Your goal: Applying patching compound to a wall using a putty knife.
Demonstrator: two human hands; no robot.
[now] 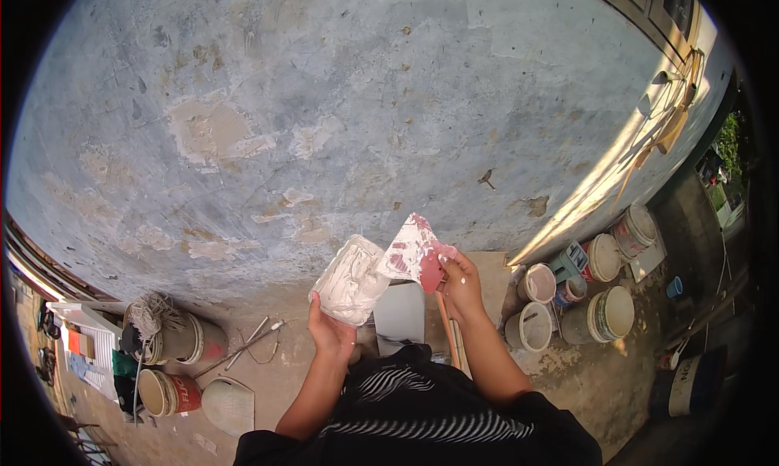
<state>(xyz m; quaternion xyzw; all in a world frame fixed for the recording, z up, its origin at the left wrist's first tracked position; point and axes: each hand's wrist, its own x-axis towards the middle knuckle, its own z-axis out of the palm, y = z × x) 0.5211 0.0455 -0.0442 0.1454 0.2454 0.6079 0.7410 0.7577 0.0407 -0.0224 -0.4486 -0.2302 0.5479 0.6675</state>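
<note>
My left hand (329, 330) grips the lower edge of a flat, squarish board (351, 281) spread thickly with white putty. In my right hand (461, 286) is a red plastic putty spreader (429, 269), its blade smeared with white putty. The spreader's near edge meets or overlaps the board's right side; I cannot tell whether they touch. Bits of putty stick to my right fingers. Both tools are held in front of the weathered blue-grey wall (365, 101), which has beige and whitish patches.
Several buckets (611, 312) stand at right by the wall's foot. At left are a bucket with a mop (154, 313), a red-and-white bucket (166, 391), a dustpan (228, 403) and rods on the floor. A grey seat-like object (399, 312) and an orange-brown pole (446, 328) are below the tools.
</note>
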